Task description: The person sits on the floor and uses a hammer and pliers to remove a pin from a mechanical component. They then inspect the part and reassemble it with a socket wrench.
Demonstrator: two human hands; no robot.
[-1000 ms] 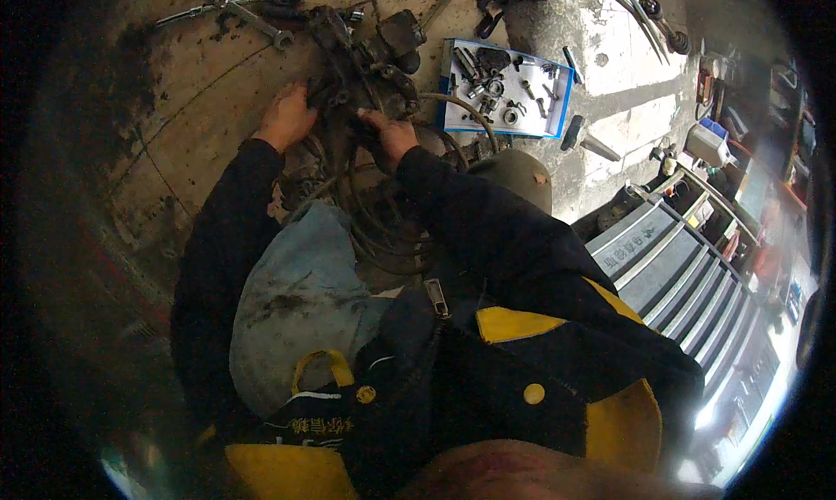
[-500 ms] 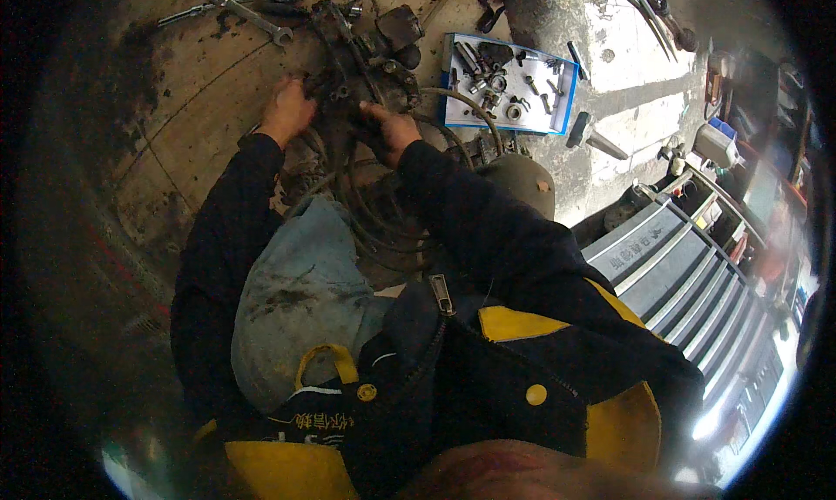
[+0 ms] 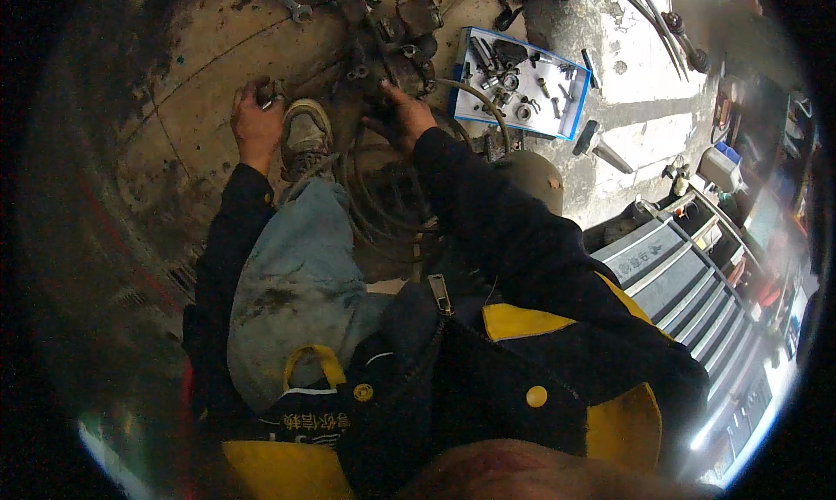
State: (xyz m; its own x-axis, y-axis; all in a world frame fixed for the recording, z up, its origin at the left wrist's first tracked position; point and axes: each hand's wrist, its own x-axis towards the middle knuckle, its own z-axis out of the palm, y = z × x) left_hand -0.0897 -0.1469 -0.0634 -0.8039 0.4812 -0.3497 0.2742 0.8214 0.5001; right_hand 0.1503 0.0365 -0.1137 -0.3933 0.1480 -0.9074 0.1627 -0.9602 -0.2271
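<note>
My left hand is closed around a small metal piece, whose shiny end shows at the fingertips; its exact kind is hidden. It is held above the floor, left of my shoe. My right hand grips the near end of a dark, greasy metal assembly, thumb on top and fingers underneath, partly in shadow. Dark hoses loop beneath my right forearm, between my legs.
Right of the assembly lies a blue-edged white tray with bolts, rings and other small parts. Beside it is a hammer. A wrench rests at the far left. A grey vehicle grille stands at the right.
My left hand has come away from the assembly, moving left and nearer, with the small metal piece in it. The right hand stays at the assembly. The whole view has shifted slightly.
</note>
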